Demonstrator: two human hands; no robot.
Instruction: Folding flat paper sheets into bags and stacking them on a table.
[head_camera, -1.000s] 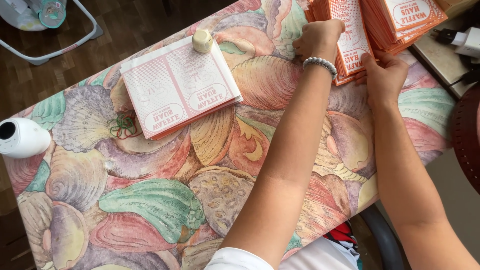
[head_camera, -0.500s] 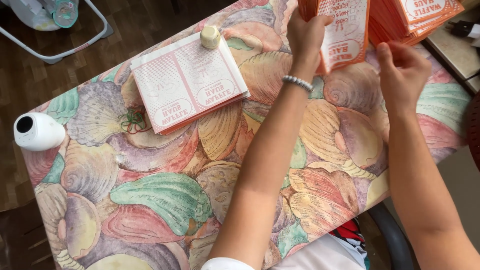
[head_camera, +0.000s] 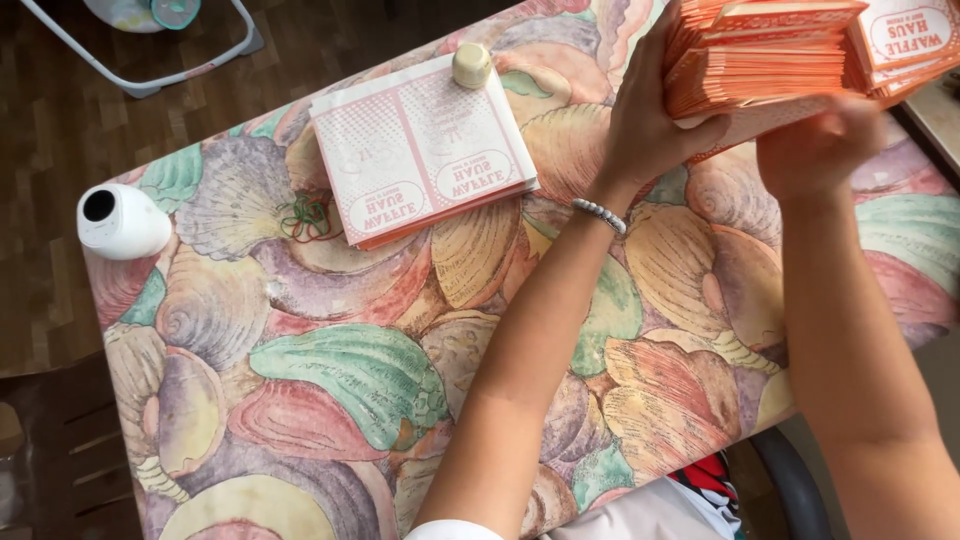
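Our left hand and right hand, arms stretched forward, clasp the orange bag stack with curled fingers above the bench.

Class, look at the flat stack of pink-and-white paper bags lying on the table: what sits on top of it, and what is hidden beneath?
A small cream round cap-like object rests on the flat stack of paper bags at its far edge. Beneath, the shell-patterned tablecloth continues; whatever lies directly under the stack is covered.
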